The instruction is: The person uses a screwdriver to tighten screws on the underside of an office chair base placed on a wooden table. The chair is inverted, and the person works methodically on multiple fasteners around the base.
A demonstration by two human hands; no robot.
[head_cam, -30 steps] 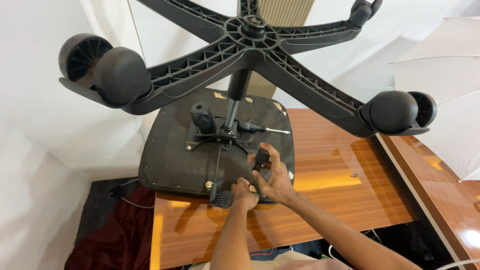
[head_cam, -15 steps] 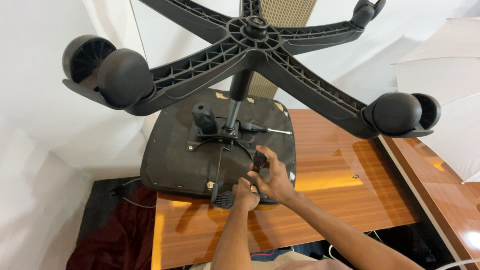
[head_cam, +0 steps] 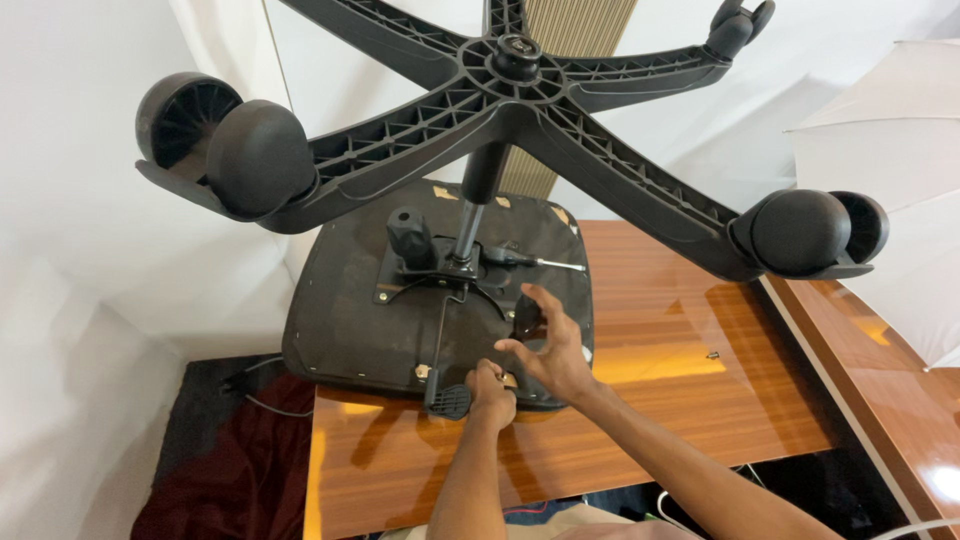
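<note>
Office chair lies upside down on a glossy wooden table (head_cam: 700, 400); seat underside (head_cam: 340, 320) faces up, five-arm wheeled base (head_cam: 510, 90) stands above it on the central column (head_cam: 478, 195). Both hands work at the near edge of the seat. Left hand (head_cam: 490, 392) is clenched into a loose fist at the seat edge, just beside the paddle end of the black lever (head_cam: 450, 400); whether it grips a small fastener or tool inside the fist cannot be told, as the knuckles hide it. Right hand (head_cam: 550, 350) is spread, fingers released and curved, thumb apart from the rest, poised over a small dark part (head_cam: 527, 318) on the seat underside; contact cannot be confirmed, fingertips look just beside it. Key relation: the lever's long axis runs from the mounting plate (head_cam: 440, 270) near the column straight toward the person, ending at the paddle directly left of the left fist, touching or nearly so. Left hand is clearly the nearer to the lever; the right lies farther right and slightly farther up the seat. A slim metal rod (head_cam: 545, 264) sticks out rightward from the plate, well apart from both hands. A black knob (head_cam: 410, 235) stands left of the column.
</note>
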